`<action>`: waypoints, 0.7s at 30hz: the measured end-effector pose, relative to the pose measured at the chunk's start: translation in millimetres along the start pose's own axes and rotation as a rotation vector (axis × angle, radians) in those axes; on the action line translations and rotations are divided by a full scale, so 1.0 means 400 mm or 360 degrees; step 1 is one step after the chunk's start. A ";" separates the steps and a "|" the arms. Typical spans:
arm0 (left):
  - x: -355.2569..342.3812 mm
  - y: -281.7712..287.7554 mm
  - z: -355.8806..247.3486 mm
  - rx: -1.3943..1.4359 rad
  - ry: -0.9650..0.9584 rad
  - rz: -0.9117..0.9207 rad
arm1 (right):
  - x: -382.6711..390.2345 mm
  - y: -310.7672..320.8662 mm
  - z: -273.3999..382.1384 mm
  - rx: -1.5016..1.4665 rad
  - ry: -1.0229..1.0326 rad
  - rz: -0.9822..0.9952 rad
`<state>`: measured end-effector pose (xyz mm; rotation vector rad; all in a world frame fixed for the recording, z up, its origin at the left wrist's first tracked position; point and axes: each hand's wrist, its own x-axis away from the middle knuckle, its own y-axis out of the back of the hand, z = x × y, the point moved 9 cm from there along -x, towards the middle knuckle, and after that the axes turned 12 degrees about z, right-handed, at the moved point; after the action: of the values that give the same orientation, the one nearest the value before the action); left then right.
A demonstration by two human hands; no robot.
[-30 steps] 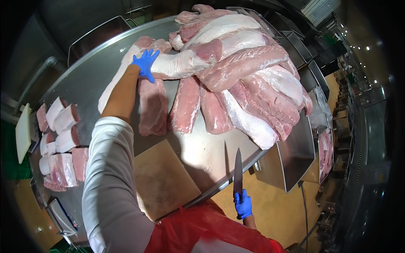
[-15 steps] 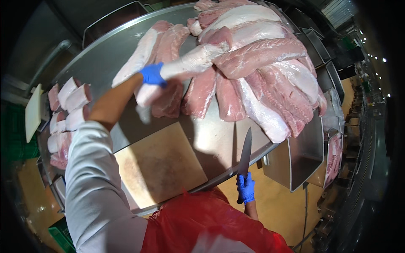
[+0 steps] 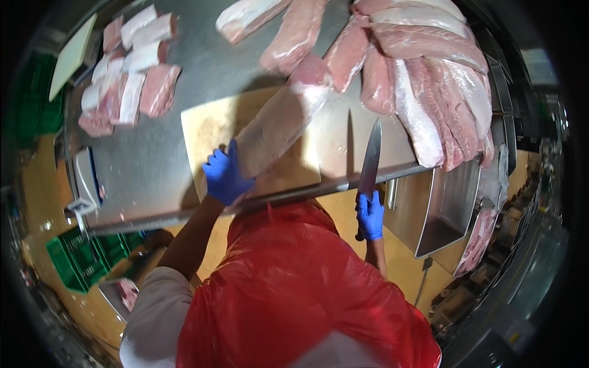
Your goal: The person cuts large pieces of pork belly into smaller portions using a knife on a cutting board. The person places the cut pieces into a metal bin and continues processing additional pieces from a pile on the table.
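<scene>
A long pale pork loin point(image 3: 279, 129) lies slantwise over the cutting board point(image 3: 205, 126), its far end reaching past the board onto the steel table. My left hand point(image 3: 226, 176), in a blue glove, grips the loin's near end close to the table edge. My right hand point(image 3: 370, 216), also gloved in blue, is closed round the dark handle of a long knife point(image 3: 371, 159). The blade points away from me, up past the front edge of the table, and stays apart from the meat.
More pork loins point(image 3: 429, 80) are heaped at the far right, and two lie beyond the board. Cut pork pieces point(image 3: 161, 91) sit in a group at the left. A steel bin point(image 3: 445, 211) stands right, green crates point(image 3: 80, 257) lower left. A white board point(image 3: 72, 56) stands far left.
My left hand has pulled the pork loin from the far pile toward me onto the cutting board. The knife stays upright in my right hand. The view has shifted.
</scene>
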<state>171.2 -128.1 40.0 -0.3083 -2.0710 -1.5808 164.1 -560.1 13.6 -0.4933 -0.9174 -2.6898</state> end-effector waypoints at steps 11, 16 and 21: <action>0.249 -0.007 0.683 0.1171 0.0380 -0.0610 | -0.001 -0.314 0.266 0.0755 0.0701 0.0289; 0.275 -0.046 0.527 0.0975 0.0159 -0.0609 | -0.004 -0.484 0.390 0.0841 0.0928 0.0312; 0.222 -0.075 0.234 0.0397 0.0081 -0.0431 | -0.024 -0.560 0.452 0.1084 0.0937 0.0217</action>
<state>57.9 -59.4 44.0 0.1050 -2.3145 -1.4347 137.8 -273.5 23.4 0.3467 -1.4178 -2.0135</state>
